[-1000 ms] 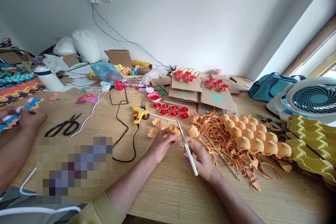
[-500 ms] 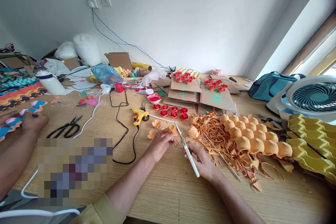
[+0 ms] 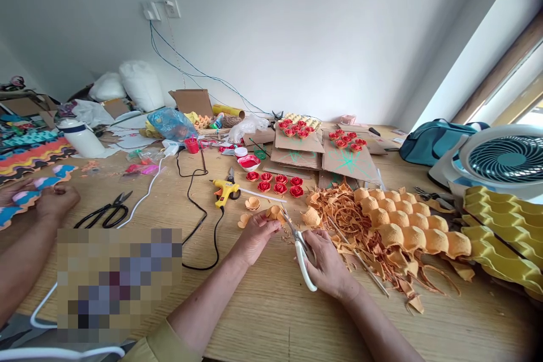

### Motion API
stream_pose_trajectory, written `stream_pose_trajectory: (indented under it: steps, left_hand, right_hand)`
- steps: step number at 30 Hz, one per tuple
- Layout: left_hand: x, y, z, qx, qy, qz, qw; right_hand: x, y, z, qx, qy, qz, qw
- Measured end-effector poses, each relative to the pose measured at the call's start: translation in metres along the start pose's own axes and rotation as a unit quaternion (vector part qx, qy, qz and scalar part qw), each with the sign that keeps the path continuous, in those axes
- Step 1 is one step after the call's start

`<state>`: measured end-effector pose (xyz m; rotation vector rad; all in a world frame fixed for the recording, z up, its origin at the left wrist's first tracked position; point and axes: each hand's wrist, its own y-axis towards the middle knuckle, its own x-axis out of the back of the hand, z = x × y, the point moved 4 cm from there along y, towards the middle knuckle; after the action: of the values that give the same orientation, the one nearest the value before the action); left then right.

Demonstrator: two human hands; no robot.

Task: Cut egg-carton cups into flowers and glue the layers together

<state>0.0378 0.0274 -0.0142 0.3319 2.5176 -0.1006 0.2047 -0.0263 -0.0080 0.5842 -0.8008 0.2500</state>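
Between its thumb and fingers, my left hand (image 3: 259, 233) pinches an orange egg-carton cup (image 3: 275, 214). White-handled scissors (image 3: 302, 249) are in my right hand (image 3: 324, 260), with their blades at the cup's right edge. Two cut orange cups (image 3: 251, 203) lie just left and behind my left hand. Another orange cup (image 3: 311, 216) rests beyond the scissors, beside a heap of orange carton scraps (image 3: 345, 209). Behind my hands, several red paper roses (image 3: 280, 184) stand in two rows.
A yellow glue gun (image 3: 224, 191) with a black cord lies left of the cups. Black scissors (image 3: 104, 214) are further left, near a co-worker's hands (image 3: 59, 201) holding a painted carton strip. Orange (image 3: 405, 218) and yellow egg trays (image 3: 500, 237) sit right, before a fan (image 3: 504, 155).
The handles of the scissors have spread apart in my right hand, and the blades have come to the cup's edge. My left hand keeps its pinch on the cup.
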Motion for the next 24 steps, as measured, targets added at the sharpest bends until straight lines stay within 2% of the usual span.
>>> stream_pose_trajectory:
  steps: [12,20,24]
  left_hand:
    - [-0.0009,-0.0006,-0.0013,0.000,0.014,0.029,0.999]
    - [-0.0003,-0.0021,0.0017,-0.004,-0.010,0.053,0.999]
    - [-0.0001,-0.0018,0.0020,-0.002,-0.030,0.055,0.998]
  right_hand:
    - [0.0032,-0.0019,0.0012,0.003,0.052,0.011,0.999]
    - [-0.0034,-0.0037,-0.0015,-0.034,0.157,0.038,0.986]
    - [-0.0047,-0.0047,0.0005,-0.043,0.207,0.033,0.977]
